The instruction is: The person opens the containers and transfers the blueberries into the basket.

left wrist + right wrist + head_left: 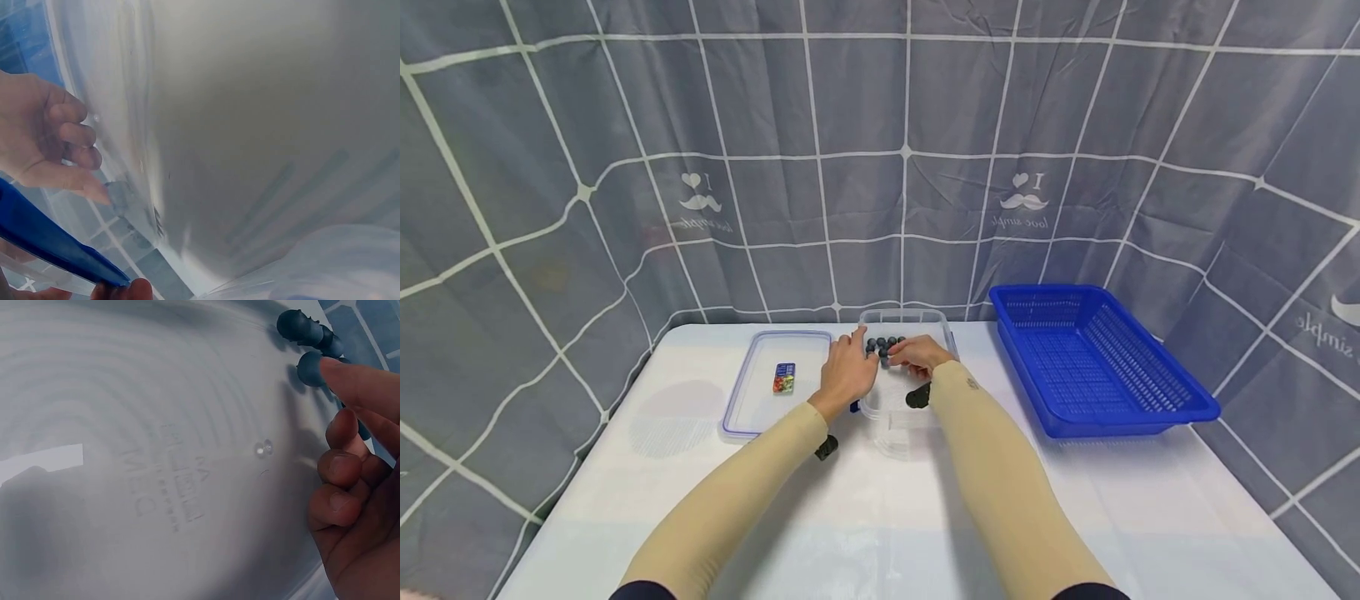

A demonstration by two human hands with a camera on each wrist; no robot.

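Note:
A clear plastic container [891,398] stands at the middle of the table, with several dark blue blueberries [880,342] gathered toward its far end. My left hand [848,371] grips the container's left side; in the left wrist view its fingertips [128,291] lie at the blue latch [59,240]. Over the container, my right hand [920,353] reaches in from the right. It pinches a blueberry [309,370] at the tip of the thumb, while the other fingers [339,465] curl below. Part of that grip is hidden.
Left of the container lies its clear lid [747,398], edged in blue, with a small colourful label [784,377] on it. A large blue basket [1101,375] stands at the right. Behind the table hangs a grey checked curtain [865,200].

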